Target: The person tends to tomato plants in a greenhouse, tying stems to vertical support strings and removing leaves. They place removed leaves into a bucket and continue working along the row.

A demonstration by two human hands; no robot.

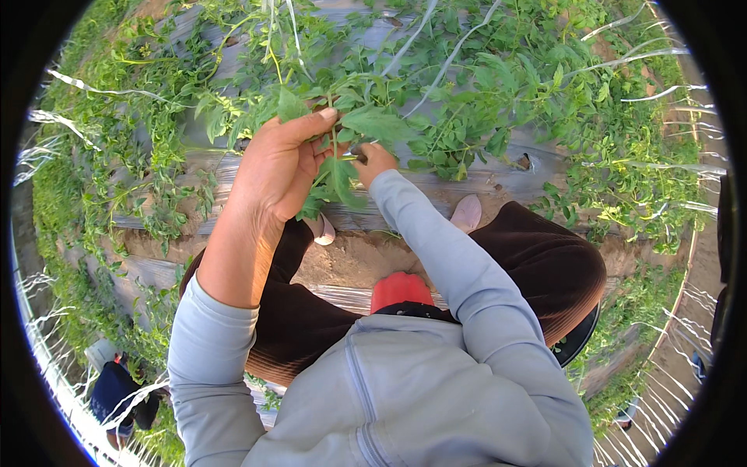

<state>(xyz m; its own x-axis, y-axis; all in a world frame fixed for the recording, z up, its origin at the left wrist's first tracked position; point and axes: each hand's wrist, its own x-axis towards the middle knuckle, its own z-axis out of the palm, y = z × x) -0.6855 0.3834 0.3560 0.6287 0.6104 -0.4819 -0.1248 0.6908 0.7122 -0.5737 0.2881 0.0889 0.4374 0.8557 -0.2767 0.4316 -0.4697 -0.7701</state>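
My left hand (292, 157) is raised palm up under a leafy tomato plant, its thumb pressing the green stem (334, 137) against the fingers. A broad leaf (376, 121) spreads to the right of that thumb, and more leaflets (338, 178) hang below. Just right of and slightly below the left fingers, my right hand (374, 162) is curled with its fingertips pinched at a pale shoot low on the plant. Leaves and the hand itself partly hide that grip. The thumb tip there looks dark.
Tomato plants (467, 117) spread over silvery plastic mulch (204, 169), which has a torn hole (523, 161). White twine strands (455, 55) rise among them. Between my knees is a red plastic object (400, 290); a black tub (580, 338) sits beside my right knee. Another person (117, 397) is at lower left.
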